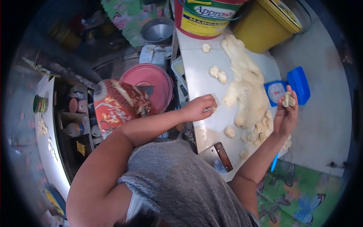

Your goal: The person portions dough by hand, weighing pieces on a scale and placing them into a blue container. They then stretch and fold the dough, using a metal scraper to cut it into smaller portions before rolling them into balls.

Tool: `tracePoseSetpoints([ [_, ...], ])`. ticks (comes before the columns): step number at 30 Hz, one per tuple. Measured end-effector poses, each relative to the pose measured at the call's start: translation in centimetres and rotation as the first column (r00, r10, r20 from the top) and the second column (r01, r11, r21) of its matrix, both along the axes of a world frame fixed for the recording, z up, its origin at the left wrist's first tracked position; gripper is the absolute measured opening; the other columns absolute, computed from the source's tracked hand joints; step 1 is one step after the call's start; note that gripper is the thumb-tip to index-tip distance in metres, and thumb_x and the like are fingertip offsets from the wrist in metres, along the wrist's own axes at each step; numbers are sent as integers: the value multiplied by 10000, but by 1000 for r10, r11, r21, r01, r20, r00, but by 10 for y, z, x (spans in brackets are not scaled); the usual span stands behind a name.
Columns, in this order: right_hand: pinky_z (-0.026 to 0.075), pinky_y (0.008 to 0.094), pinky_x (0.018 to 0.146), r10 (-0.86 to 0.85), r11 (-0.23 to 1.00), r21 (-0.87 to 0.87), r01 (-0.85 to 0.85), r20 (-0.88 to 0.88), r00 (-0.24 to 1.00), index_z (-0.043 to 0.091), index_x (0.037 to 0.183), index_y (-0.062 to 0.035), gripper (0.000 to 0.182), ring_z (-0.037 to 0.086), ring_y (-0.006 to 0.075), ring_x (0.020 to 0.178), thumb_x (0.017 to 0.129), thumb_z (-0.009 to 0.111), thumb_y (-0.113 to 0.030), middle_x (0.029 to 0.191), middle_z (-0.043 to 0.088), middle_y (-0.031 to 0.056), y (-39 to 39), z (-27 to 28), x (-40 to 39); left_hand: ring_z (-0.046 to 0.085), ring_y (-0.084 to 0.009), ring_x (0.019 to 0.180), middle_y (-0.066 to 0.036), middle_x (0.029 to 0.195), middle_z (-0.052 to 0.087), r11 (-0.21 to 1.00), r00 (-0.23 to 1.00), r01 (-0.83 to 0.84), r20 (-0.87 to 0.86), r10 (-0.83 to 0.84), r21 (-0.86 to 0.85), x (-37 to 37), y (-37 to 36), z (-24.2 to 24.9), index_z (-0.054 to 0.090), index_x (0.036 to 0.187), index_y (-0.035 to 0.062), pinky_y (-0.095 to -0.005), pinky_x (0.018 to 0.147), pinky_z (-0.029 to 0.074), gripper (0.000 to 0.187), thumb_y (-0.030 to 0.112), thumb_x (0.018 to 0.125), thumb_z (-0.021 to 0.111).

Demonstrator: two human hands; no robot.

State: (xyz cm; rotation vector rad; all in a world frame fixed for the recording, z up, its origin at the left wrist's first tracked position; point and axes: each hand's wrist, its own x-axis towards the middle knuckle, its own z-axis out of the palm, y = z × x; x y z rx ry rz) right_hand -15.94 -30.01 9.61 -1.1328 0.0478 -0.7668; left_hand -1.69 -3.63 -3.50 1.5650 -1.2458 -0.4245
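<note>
- I watched the right hand [285, 120] grip a dough piece [288, 100] near the blue scale [275, 92].
- The left hand [198, 108] was curled; I couldn't tell its contents.
- The dough slab [247, 90] lay between them on the desk [198, 77], lengthwise toward the margarine bucket [206, 22], just beside the left.

Your right hand [286, 120] hides part of the scale [275, 92], its dial too small to read; your forearm [261, 159] covers some dough [263, 126]; the top edge crops the red bucket [206, 27].
</note>
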Motion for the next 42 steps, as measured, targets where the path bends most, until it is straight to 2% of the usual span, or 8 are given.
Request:
tracePoseSetpoints([
  [9,516,254,642,-337,938,-149,313,-172,926,329,1294,-26,425,617,172,692,934,449,-216,1121,547,222,35,-8,-93,530,-162,940,-72,1033,518,994,964,83,-257,-61,75,-14,9,11,553,1111,28,-284,790,455,250,118,878,544],
  [13,233,363,1060,-302,638,-722,-268,-555,775,386,1299,-31,537,386,291,1230,817,598,-139,1273,475,136,142,-32,-46,522,-179,1010,-70,1092,499,949,89,260,-975,-206,-177,-57,16,53,346,1317,60,-305,773,484,491,339,930,462],
  [19,420,272,872,-488,835,-535,132,-606,629,458,1252,-30,479,539,143,968,789,580,-4,1220,517,60,45,-57,-68,514,-111,632,-56,832,534,924,343,345,-939,42,167,-45,28,32,541,978,29,-234,501,409,331,352,907,515],
  [21,461,282,791,-827,540,-780,315,-424,369,553,1168,-45,374,580,145,882,795,576,-27,1067,601,78,-35,-79,-100,461,-89,516,-20,679,505,969,174,226,-983,61,100,-38,32,37,542,780,29,-229,424,357,290,297,890,556],
  [26,470,295,696,-952,303,-935,-183,-307,-11,631,1017,-29,305,597,170,784,725,658,-114,888,630,117,-154,-158,-154,533,-101,678,-46,785,562,964,289,236,-956,48,120,-34,26,38,594,901,7,-235,565,447,240,243,898,547],
  [32,480,318,611,-739,632,-525,570,-630,239,635,991,-19,303,607,212,652,720,661,-154,827,642,147,-170,-159,-186,537,-96,839,-35,952,582,949,459,274,-888,14,156,-30,19,40,577,1085,2,-245,690,464,248,158,896,545],
  [35,480,322,614,-937,320,-806,499,-347,40,631,988,-11,332,610,220,663,705,676,-180,833,641,158,-188,-162,-222,533,-90,824,-20,923,574,958,411,239,-910,49,159,-29,18,44,586,1061,1,-242,685,460,249,187,903,536],
  [42,472,341,701,-880,425,-900,99,-436,-186,637,951,-7,344,620,266,786,657,663,-186,826,644,150,-154,-144,-229,545,-90,726,-13,788,571,947,422,285,-907,14,147,-29,11,36,590,1014,-2,-235,663,458,268,234,920,505],
])
